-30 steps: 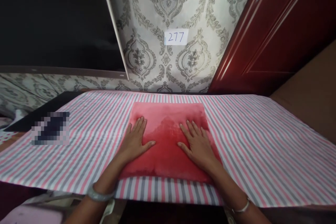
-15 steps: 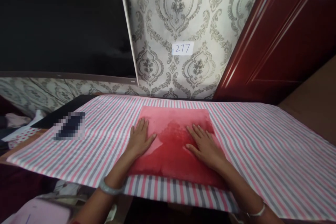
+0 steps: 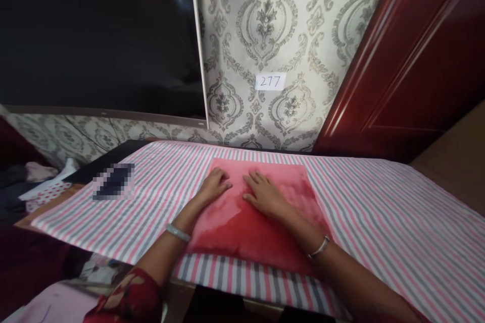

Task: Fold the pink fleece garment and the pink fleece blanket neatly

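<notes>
A flat square of red plush cloth (image 3: 242,234), which looks like a cushion cover, lies in front of me on a striped cloth (image 3: 371,212). Pale pink and deep red patches mark its surface. My left hand (image 3: 215,184) rests near its far left corner, fingers bent and the thumb held apart. Closer to the middle, my right hand (image 3: 265,196) lies flat on the plush with its fingers stretched out. Neither hand shows anything held in it.
A blurred dark object (image 3: 113,181) lies on the striped cloth at the left. Behind the table hangs a large black screen (image 3: 98,35). A paper marked 277 (image 3: 270,81) is on the patterned wall, beside a dark red door (image 3: 409,60).
My right hand has slid left across the plush toward the middle. My left hand's fingers have bent, and that hand stays near the left edge. The camera view has shifted slightly.
</notes>
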A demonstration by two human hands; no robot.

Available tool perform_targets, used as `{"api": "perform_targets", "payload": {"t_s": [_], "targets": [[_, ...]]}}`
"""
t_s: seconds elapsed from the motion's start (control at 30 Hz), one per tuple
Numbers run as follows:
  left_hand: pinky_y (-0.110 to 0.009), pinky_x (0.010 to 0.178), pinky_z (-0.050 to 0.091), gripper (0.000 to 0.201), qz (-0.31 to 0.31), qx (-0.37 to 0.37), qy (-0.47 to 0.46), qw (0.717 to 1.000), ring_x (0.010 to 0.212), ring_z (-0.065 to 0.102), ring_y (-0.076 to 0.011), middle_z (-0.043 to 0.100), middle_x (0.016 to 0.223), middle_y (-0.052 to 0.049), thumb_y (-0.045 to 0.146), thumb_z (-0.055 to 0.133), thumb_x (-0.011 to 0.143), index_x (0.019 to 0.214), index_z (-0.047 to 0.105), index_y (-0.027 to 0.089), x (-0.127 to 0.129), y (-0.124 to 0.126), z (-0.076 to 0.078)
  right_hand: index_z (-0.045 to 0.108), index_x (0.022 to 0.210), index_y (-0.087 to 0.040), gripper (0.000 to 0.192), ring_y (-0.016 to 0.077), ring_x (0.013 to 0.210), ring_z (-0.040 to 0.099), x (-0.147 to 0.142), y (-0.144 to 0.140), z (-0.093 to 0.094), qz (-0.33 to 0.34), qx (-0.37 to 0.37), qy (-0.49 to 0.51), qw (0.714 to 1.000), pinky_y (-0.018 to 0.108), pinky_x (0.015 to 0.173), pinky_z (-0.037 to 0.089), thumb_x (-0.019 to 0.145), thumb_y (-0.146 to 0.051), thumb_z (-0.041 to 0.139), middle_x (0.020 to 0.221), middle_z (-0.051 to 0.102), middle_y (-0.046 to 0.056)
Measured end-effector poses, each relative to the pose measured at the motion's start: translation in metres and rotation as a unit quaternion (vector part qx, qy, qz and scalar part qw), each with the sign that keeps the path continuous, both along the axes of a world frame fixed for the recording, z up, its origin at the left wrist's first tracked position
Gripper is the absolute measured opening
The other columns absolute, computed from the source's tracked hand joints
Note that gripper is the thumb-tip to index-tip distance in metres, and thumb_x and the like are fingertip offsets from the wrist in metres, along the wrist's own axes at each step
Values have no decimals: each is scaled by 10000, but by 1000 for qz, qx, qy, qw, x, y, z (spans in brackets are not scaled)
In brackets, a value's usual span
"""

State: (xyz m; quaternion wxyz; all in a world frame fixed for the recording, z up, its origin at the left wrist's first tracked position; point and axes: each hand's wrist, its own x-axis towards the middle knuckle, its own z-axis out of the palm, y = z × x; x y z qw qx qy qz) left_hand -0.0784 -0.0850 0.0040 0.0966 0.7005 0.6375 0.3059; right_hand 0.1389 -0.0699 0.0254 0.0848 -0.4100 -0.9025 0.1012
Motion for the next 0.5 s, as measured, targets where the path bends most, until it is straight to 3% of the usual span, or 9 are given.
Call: {"api": "perform_targets", "payload": {"t_s": [0.07, 0.17, 0.3, 0.43, 0.5], "targets": [[-302, 799, 476, 22, 11, -11, 4, 1000, 844, 604, -182, 649, 899, -50, 184, 631, 807, 816, 614, 173, -4, 7, -2, 331, 1552, -196, 616, 303, 1513, 184, 0, 1, -11, -5, -2, -5, 1000, 541, 1196, 158, 993, -440, 415, 1634, 232, 137], [-280, 729, 458, 116, 34, -35, 12, 999, 745, 600, -167, 648, 760, -22, 140, 570, 823, 717, 585, 183, -12, 20, 2, 306, 1564, -218, 620, 277, 1523, 150, 4, 2, -20, -8, -13, 2, 1000, 519, 1206, 124, 1000, -466, 378, 1643, 210, 115], [-282, 683, 459, 200, 71, -47, 29, 996, 679, 610, -171, 659, 699, -34, 142, 449, 887, 782, 619, 166, -17, 31, 12, 312, 1562, -217, 625, 285, 1522, 148, 7, 4, -17, -2, -32, 1, 999, 515, 1204, 136, 991, -455, 401, 1646, 202, 110], [-325, 868, 473, 241, 55, -31, 70, 996, 977, 649, -221, 721, 1034, -117, 215, 458, 918, 1007, 672, 149, -2, 29, 25, 342, 1546, -171, 625, 292, 1496, 241, 6, 17, -3, 14, -28, -9, 999, 484, 1181, 226, 974, -402, 445, 1623, 267, 144], [-330, 1018, 415, 311, 15, -35, 95, 995, 1203, 577, -227, 661, 1284, -111, 266, 517, 914, 1184, 649, 184, 9, 29, 29, 347, 1543, -184, 592, 291, 1476, 285, 6, 29, 7, -1, -4, -13, 1000, 490, 1165, 251, 988, -380, 417, 1604, 316, 148]]}}
